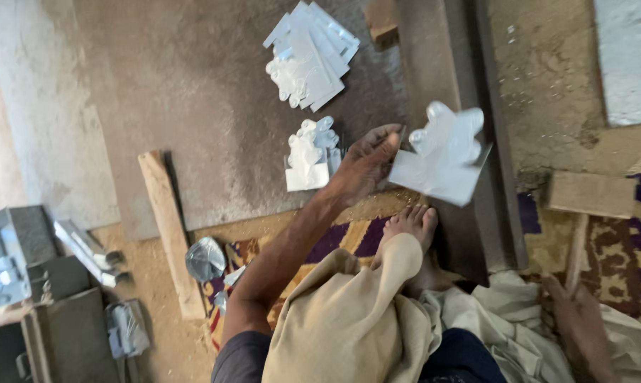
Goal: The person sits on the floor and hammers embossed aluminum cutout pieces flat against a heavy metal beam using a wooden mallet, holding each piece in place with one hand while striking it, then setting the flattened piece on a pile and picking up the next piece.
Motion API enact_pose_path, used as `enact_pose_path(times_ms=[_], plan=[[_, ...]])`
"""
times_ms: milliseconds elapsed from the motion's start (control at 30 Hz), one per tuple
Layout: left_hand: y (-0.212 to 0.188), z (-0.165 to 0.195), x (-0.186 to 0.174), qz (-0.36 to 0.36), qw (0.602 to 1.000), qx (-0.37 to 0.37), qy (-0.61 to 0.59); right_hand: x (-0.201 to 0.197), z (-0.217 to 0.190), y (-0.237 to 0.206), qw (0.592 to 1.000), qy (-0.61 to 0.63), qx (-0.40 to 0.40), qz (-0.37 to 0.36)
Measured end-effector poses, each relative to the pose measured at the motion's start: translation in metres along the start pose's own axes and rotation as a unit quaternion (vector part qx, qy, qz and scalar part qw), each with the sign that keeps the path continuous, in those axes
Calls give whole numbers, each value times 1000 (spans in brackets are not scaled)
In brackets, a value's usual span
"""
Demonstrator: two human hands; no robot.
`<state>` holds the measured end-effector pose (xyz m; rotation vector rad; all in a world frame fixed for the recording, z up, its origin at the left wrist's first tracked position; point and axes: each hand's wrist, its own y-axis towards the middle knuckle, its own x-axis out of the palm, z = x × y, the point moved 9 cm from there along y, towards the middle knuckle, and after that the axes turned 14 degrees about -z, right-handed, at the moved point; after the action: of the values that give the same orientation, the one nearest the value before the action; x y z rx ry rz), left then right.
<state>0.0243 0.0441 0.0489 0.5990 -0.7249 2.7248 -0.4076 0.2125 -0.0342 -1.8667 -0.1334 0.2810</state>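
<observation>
The left hand [366,164] is pinching a flat, shiny white sheet-metal cutout with scalloped lobes along one edge [444,152], gripped by its near corner between thumb and fingers. My guess is the corner hold is there so the lobed edge hangs clear in the air, up over the grey board [214,106] on the floor.

Just left of that hand, a small stack of the same scalloped metal pieces [310,154] sits on the board, almost touching the wrist. Farther up the board is a bigger fanned pile of them [310,55]. Two piles looks like some kind of sorting, though I can't say which is which.

The right hand isn't clearly in view, so I cannot tell what it's doing.

A bare foot [409,223] rests right below the held piece on a purple and yellow patterned mat [349,237]. A long wooden strip [168,227] lies along the board's left edge, and grey metal boxes [15,255] sit well left of that. Nothing blocks the hand.
</observation>
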Motion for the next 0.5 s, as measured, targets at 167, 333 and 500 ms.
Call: enact_pose_path(times_ms=[167, 333, 500], plan=[[32, -35, 3, 42, 999, -29, -9, 11, -24, 9, 989, -7, -147, -15], [-19, -13, -32, 35, 998, 44, -16, 12, -22, 11, 992, 48, -111, -22], [-113, 9, -144, 256, 942, -15, 214, 16, -30, 14, 990, 49, -127, -26]])
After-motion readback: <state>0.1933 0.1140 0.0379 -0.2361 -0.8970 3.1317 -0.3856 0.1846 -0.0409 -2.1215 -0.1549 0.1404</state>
